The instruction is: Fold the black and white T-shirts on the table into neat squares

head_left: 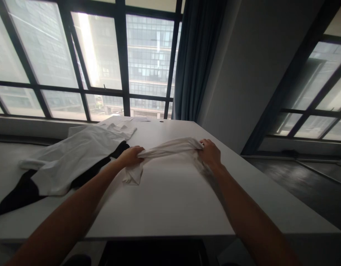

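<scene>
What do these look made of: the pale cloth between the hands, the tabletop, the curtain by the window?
Pale cloth: thin, matt fabric, knit or woven unclear; it bunches into soft creases.
Tabletop: probably laminate or coated board, smooth with a faint sheen, judging by its even white face.
Curtain: likely heavy matt fabric, since it hangs in deep dark-blue folds.

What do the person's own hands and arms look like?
The left hand and right hand wear no gloves. The left forearm and right forearm are bare, with no sleeve, watch or bracelet in view. Small rings can't be ruled out.
</scene>
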A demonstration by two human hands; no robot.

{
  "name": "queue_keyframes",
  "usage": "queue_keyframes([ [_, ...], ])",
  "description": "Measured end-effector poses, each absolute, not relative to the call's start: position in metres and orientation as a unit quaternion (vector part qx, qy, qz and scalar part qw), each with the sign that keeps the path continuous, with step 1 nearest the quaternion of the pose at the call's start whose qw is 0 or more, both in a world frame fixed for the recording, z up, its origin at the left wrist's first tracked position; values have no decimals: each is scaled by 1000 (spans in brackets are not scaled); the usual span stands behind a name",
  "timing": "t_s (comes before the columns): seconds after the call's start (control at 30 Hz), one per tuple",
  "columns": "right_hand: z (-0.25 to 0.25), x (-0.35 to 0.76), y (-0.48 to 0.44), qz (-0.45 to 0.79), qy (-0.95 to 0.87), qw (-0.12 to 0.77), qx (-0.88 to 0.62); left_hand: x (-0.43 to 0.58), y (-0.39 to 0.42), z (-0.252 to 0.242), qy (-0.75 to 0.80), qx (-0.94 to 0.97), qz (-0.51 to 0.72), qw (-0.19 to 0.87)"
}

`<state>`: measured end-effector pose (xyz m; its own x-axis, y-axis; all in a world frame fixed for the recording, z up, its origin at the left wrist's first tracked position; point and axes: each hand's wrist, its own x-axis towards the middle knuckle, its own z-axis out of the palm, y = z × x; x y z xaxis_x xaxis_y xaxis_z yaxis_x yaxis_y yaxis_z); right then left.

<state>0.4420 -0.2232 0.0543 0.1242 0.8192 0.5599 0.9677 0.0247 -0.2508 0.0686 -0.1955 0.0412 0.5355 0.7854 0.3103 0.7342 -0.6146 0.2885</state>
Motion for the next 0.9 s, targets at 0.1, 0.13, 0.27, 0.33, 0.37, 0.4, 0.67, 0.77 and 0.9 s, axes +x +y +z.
queue_keyframes([
  [0.1, 44, 439, -221, -76, -688, 296, -658, 67, -198, 43, 454, 861, 228, -6],
  [0.13, 40, 438, -220, -24, -719, 260, -644, 66, -199, 44, 462, 856, 233, -8],
  [0.27, 44, 432, -205, 160, -795, 142, -567, 44, -196, 64, 442, 865, 226, 77],
  [0.33, 66, 419, -190, 226, -809, 78, -537, 23, -193, 87, 419, 879, 179, 141],
  [0.37, 82, 408, -180, 232, -811, 49, -535, 10, -192, 101, 423, 880, 156, 151],
  [0.4, 100, 394, -169, 211, -811, 35, -544, -4, -191, 118, 446, 873, 141, 136],
  [0.67, 166, 227, -92, -25, -803, 300, -514, -88, -216, 212, 645, 645, 300, -279],
  [0.77, 138, 195, -95, 6, -853, 199, -482, -100, -220, 186, 674, 651, 227, -266],
  [0.9, 90, 209, -123, 35, -901, 50, -430, -117, -208, 124, 749, 643, 118, -110],
])
